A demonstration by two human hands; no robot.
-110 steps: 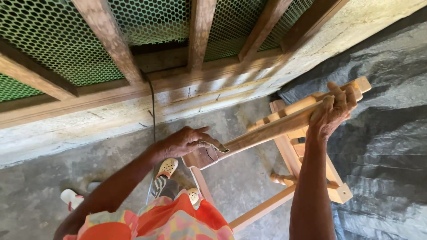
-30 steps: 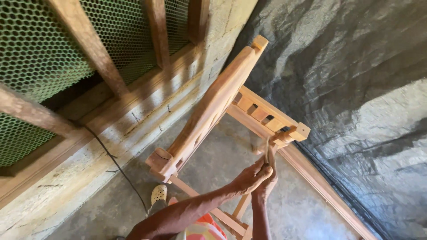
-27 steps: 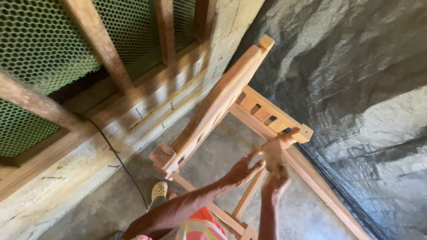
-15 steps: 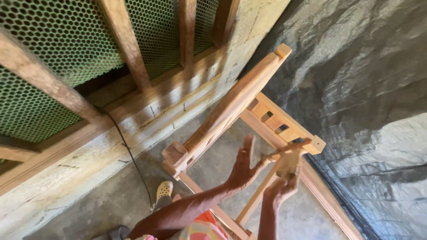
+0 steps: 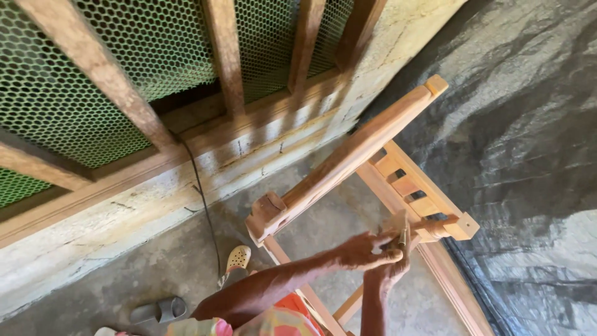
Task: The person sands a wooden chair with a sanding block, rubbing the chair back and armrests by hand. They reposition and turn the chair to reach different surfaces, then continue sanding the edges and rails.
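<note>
My two hands drawn back together since half a second ago, grey slipper (image 5: 163,307) near left on the floor, wooden frame (image 5: 348,165) slanting centre, my left hand (image 5: 364,251) pinching shut a small wooden piece (image 5: 398,225), my right hand (image 5: 393,269) curled beneath, touching it, black sheet (image 5: 528,155) right.

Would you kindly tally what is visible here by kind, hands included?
Hands: 2, left hand and right hand, both at the small wooden piece
Wooden frame: 1
Footwear: 2, perforated clog, grey sandal
Black cable: 1
Total: 7
</note>
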